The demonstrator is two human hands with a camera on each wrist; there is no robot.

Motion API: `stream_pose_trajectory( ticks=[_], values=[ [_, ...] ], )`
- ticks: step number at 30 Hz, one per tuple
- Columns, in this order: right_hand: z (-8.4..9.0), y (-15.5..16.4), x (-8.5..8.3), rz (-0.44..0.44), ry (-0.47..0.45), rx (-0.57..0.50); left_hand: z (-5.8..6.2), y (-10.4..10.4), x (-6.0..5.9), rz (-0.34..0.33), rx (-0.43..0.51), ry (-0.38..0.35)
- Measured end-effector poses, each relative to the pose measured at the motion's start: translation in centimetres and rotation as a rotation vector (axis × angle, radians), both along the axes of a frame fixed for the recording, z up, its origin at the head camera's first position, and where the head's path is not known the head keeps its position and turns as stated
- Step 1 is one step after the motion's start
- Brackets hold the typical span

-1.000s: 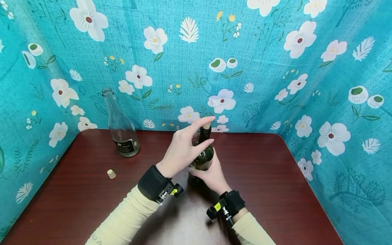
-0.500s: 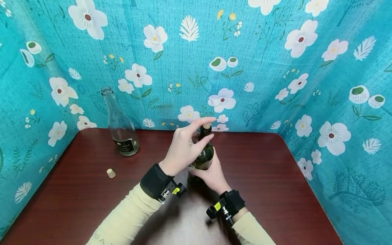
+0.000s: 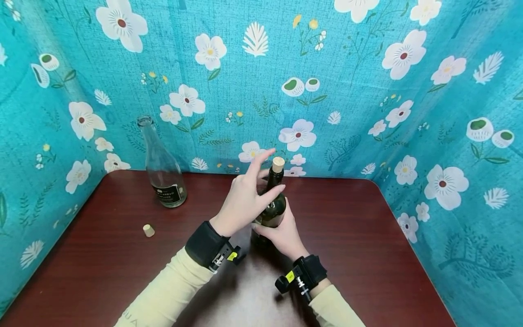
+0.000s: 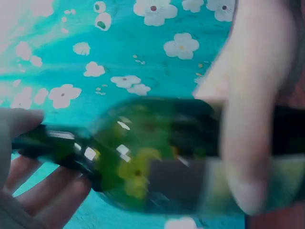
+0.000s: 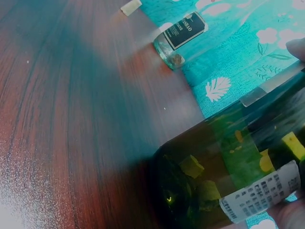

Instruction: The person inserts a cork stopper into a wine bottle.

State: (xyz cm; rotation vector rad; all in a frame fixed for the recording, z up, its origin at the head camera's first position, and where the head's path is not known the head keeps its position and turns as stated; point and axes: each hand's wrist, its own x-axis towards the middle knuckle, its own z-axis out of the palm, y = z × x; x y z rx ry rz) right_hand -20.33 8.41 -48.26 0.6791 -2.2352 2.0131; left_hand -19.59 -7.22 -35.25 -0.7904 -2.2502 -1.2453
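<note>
Holding the green bottle (image 3: 273, 210) steady near the middle of the table (image 3: 367, 236), the right hand (image 3: 283, 234) wraps around its lower body. A cork (image 3: 278, 164) sits in the mouth but pokes up well above the rim, so I'd say it's only partly seated. The left hand (image 3: 245, 197) is loose and open next to the neck, fingers straight, gripping nothing. Over by the back-left, a clear bottle (image 3: 161, 168) stands with no cork in it, and a spare cork (image 3: 149, 230) lies on the wood near it, untouched.
</note>
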Motion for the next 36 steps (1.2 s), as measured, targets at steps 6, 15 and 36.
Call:
stream_pose_trajectory(
  ticks=[6,15,36],
  values=[
    [-0.1,0.1,0.0,0.008,-0.006,-0.001,-2.9,-0.8,0.2,-0.002,-0.066,-0.233],
    [0.9,0.3,0.7,-0.005,0.003,0.0,-6.4,-1.5,0.6,-0.047,-0.039,-0.463],
    [-0.5,0.2,2.2,-0.244,0.074,0.296,-12.0,-1.0,1.6,-0.042,0.013,-0.535]
  ],
)
